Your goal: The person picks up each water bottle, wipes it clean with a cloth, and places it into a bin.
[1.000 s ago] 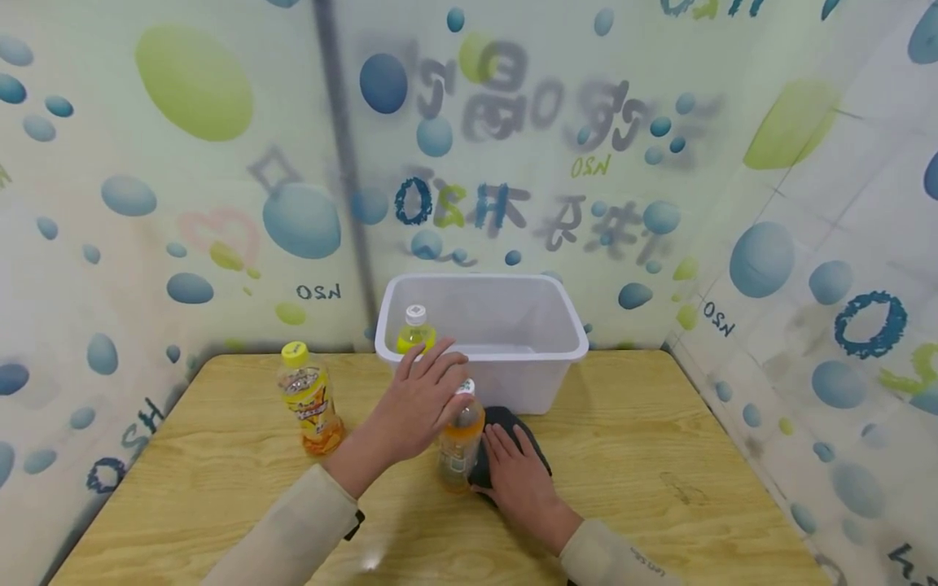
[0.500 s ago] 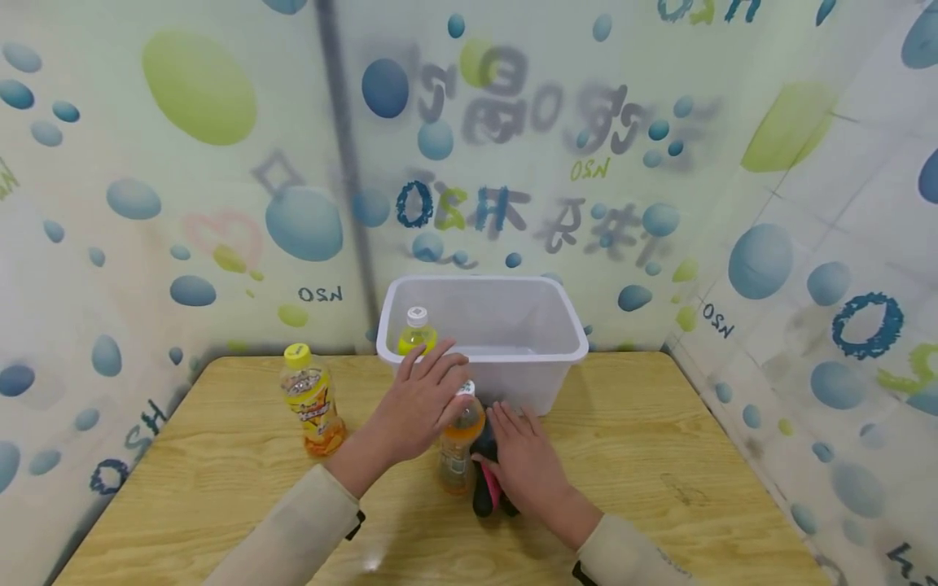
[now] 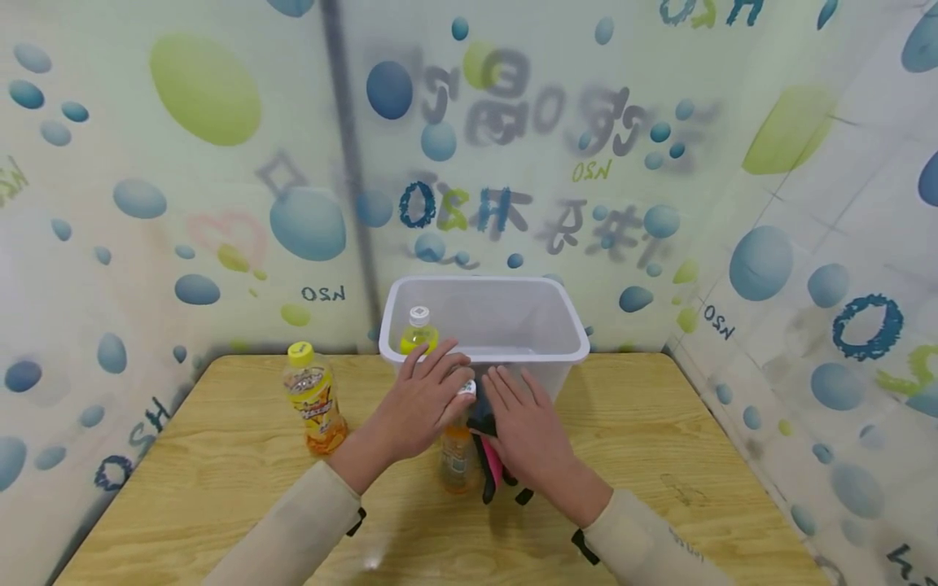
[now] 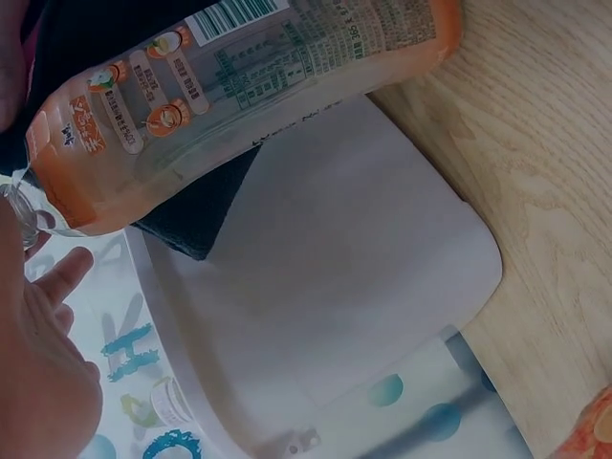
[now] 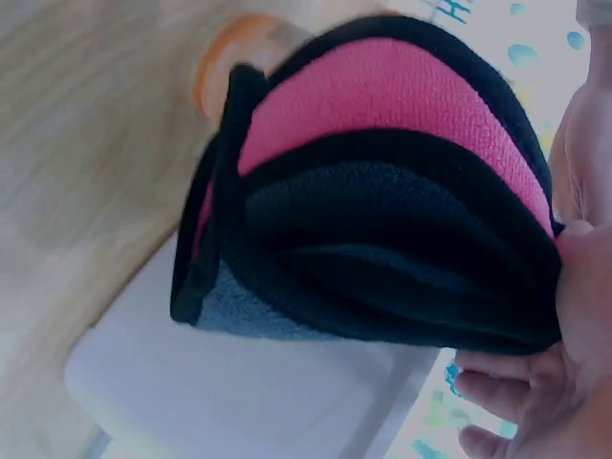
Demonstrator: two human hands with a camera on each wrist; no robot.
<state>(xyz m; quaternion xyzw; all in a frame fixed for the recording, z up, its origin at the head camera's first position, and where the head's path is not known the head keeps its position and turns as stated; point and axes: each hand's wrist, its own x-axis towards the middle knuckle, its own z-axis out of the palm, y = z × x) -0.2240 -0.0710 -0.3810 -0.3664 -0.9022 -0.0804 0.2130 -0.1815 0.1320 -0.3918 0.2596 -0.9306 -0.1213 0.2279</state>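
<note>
My left hand [image 3: 421, 399] holds a clear plastic drink bottle [image 3: 456, 468] by its neck, just below the white cap [image 3: 466, 387]. The bottle stands upright or nearly so, and an orange printed label [image 4: 167, 120] wraps it. Close on its right, my right hand [image 3: 531, 435] grips a folded cleaning cloth [image 5: 373, 96], pink on one side and dark grey on the other, with black edging. In the left wrist view the cloth lies against the far side of the bottle. Most of the cloth is hidden under my right hand in the head view.
A white plastic bin [image 3: 484, 358] stands behind both hands, with a yellow-green bottle [image 3: 419, 338] upright at its left end. On the wooden table [image 3: 645, 472] to the left stands a yellow-capped bottle [image 3: 317, 403] with orange at its base. Patterned walls enclose the table's back and sides.
My right hand has moved up and away from me along the bottle with the cloth, whose pink side now shows. The left hand keeps its hold on the bottle.
</note>
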